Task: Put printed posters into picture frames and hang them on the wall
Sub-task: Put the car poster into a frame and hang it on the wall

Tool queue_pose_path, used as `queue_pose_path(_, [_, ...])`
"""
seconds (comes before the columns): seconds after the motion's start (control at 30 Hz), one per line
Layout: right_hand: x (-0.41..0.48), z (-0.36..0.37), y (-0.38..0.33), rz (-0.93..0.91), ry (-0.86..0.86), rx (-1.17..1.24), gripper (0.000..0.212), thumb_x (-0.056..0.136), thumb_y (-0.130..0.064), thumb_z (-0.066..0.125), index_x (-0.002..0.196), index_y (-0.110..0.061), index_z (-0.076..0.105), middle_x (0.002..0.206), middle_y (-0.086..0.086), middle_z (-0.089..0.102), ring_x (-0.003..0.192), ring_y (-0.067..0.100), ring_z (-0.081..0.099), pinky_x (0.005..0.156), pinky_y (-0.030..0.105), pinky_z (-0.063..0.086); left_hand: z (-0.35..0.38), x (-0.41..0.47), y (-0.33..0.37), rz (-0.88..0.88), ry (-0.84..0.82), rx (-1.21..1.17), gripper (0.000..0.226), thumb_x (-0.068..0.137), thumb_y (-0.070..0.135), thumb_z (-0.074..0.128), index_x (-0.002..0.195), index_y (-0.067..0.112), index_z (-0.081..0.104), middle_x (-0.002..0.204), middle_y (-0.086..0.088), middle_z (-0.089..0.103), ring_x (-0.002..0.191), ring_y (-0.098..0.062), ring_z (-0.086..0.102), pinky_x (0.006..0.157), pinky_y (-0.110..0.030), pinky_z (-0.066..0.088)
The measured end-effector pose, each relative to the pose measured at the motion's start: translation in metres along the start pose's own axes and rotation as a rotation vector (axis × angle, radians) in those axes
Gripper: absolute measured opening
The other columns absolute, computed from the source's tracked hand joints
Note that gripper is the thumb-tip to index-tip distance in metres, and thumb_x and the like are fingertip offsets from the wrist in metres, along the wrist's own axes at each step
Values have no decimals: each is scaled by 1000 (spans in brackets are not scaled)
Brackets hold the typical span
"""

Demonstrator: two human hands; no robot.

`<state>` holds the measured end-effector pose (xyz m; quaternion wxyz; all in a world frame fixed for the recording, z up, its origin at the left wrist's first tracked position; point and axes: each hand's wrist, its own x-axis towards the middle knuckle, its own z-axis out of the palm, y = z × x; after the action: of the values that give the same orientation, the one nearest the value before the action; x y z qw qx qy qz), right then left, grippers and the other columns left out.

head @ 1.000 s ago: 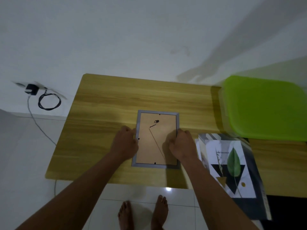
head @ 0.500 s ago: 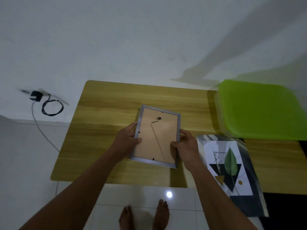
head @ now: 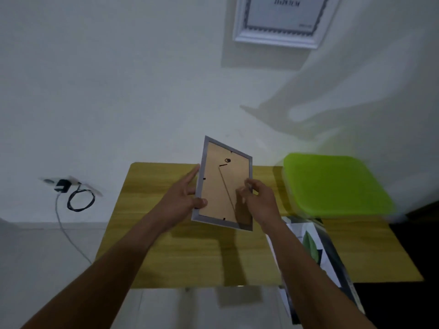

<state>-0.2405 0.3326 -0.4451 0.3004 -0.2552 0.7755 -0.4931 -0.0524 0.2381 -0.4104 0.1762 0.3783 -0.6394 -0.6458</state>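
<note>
The wooden table [head: 194,257] lies below both hands, a green plastic lid [head: 332,184] sits right of the right hand, and printed posters [head: 313,248] lie beside that forearm. Between the hands, the grey picture frame [head: 223,186] is held tilted in the air, its brown backing facing the person. The left hand [head: 183,198] grips the frame's left edge, thumb over the lower corner, and the right hand [head: 261,203] pinches its right edge with curled fingers.

The picture frame [head: 223,186] is between the left hand [head: 181,201] and right hand [head: 261,201], above the table [head: 190,257], with the container [head: 332,186] and posters [head: 316,248] to their right.
</note>
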Motion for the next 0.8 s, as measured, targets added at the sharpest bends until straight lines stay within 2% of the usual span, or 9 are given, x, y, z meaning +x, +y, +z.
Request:
queue_pose_path(0.1, [-20,0,-42,-94,-22,-38,44,98,-46,49,136,-24,56,136,1,57,122,20,54,102,38,45,11,-14,26,136,29,161,77,84,2,69,145,35,34,104,4,68,85,-13,71,70,-30,58])
queue_pose_path(0.23, [-48,-7,-100,-168,-61,92,42,95,-65,37,115,-35,59,109,-10,63,102,12,60,91,39,50,30,-31,50,334,-1,284,66,84,4,63,140,35,43,105,1,73,89,-11,72,77,-44,60])
queue_pose_path(0.33, [-61,-17,-121,-214,-44,181,24,91,-54,57,104,-34,55,99,-13,63,94,8,63,89,42,54,45,-43,65,426,-8,372,76,80,5,63,145,36,38,99,11,74,89,-5,70,77,-40,59])
queue_pose_path(0.4, [-67,-24,-126,-202,9,245,33,88,-40,66,118,-30,56,109,-2,66,98,16,65,88,47,56,55,-49,72,477,2,408,82,77,7,65,147,38,36,102,19,72,96,-2,68,76,-36,59])
queue_pose_path(0.5, [-75,-39,-135,-212,122,286,34,91,-19,56,124,-27,54,106,4,67,86,19,66,75,40,58,68,-53,82,555,-21,430,75,77,24,71,143,43,40,114,22,68,110,0,62,83,-34,57])
queue_pose_path(0.6, [-77,-55,-137,-249,218,324,31,91,-11,44,113,-24,60,95,9,69,77,23,67,66,39,55,76,-56,90,638,-81,434,50,83,36,70,131,40,56,110,23,69,102,4,63,89,-28,53])
queue_pose_path(0.67, [-77,-65,-137,-262,251,354,29,94,-10,44,111,-24,62,95,9,69,80,23,64,67,35,52,72,-53,94,648,-23,420,42,89,27,65,129,40,58,115,24,64,108,2,60,95,-27,49])
queue_pose_path(0.73, [-76,-75,-136,-250,256,379,30,97,-12,46,120,-27,59,101,0,67,88,20,64,69,34,52,58,-43,101,621,108,405,47,91,19,63,133,36,55,127,15,60,117,-8,57,100,-30,47])
queue_pose_path(0.8, [-75,-85,-136,-251,251,408,34,98,-15,49,125,-35,56,111,0,66,97,23,64,77,42,55,39,-31,109,571,213,451,56,91,14,61,142,32,45,142,5,51,129,-16,48,106,-31,40])
